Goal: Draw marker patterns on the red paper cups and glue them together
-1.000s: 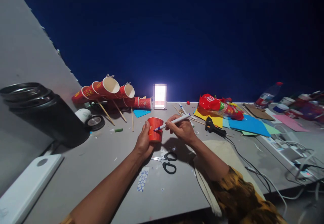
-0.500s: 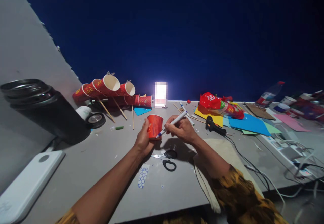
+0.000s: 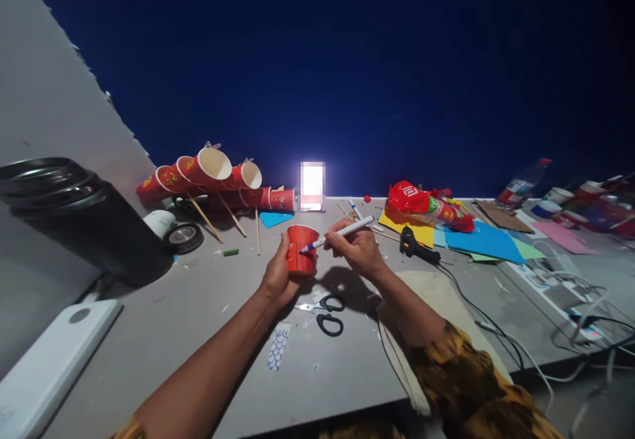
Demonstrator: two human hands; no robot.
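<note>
A red paper cup point(image 3: 303, 259) with dark lines on its side is held nearly upright by my left hand point(image 3: 279, 274), thumb along its left side. My right hand point(image 3: 358, 250) is closed round a white marker point(image 3: 350, 231) with a blue tip. That tip is at the cup's front wall; I cannot tell whether it touches. Below the hands lie black-handled scissors point(image 3: 327, 313) on the grey table, their blades toward the left. A strip of paper with a blue scale pattern point(image 3: 278, 346) lies in front of them.
Joined red paper cups point(image 3: 198, 169) with wooden sticks lie at the back left, by a black flask point(image 3: 89, 221). A lit phone point(image 3: 312, 184) stands at the wall. To the right are a hot glue gun point(image 3: 417, 247), coloured sheets point(image 3: 486, 240) and a power strip point(image 3: 550, 290) with cables.
My right hand has tilted the marker flatter, and its tip has moved up and left from the cup's lower edge to mid-height. My left hand still grips the cup. The view has shifted slightly.
</note>
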